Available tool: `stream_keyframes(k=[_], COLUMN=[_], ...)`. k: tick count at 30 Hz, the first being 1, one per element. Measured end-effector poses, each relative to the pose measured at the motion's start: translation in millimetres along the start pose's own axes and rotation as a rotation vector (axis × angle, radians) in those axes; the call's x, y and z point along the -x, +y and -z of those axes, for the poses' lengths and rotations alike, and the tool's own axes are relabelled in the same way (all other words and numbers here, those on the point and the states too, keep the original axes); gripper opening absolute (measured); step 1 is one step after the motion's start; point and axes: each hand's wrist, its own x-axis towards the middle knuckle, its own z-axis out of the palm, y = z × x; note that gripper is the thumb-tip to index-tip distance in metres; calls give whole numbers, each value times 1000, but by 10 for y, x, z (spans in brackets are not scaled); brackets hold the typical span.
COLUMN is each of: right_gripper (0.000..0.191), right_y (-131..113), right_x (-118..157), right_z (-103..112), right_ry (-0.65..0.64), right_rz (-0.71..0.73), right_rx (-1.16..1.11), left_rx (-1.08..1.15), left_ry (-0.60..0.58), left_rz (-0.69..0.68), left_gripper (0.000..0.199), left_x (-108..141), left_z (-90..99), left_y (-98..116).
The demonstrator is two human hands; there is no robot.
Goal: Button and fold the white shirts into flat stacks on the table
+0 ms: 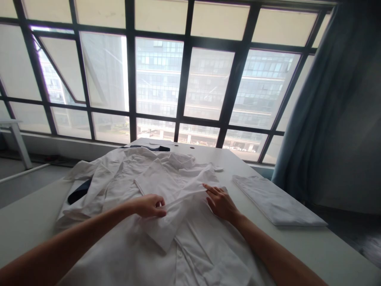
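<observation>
A white button-up shirt [190, 234] lies spread over the table in front of me, its cloth wrinkled and partly folded over. My left hand [151, 205] rests at the middle of it, with fingers curled and the thumb and forefinger closing on a fold of the shirt. On the right side of the shirt lies my right hand [219, 201], palm down with its fingers stretched out and apart. More white cloth [119, 178] is heaped behind and to the left; I cannot tell where one garment ends and another begins.
A flat, folded white garment [276, 202] lies at the right of the white table [336, 254]. Dark blue cloth [79, 191] shows under the white pile at left. Large framed windows [157, 79] stand behind the table, and a grey-blue curtain [312, 119] hangs at right.
</observation>
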Motion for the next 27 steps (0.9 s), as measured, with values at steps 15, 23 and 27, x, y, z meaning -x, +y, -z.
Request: stream_keyframes(k=[15,23,27], right_gripper=[31,28,27], right_y=[-37,84,139], right_x=[27,63,67], right_z=[17,-43,-86], right_ry=[73,-24,-70], right_rz=[24,-132,-240], right_rx=[-32,-108,-120], left_rx=[-270,164,22], left_ry=[386,-173,158], left_rz=[-235,-231,-58], left_gripper=[21,46,47], left_x=[889,838,686], left_z=[270,114,-15], left_y=[481,299,117])
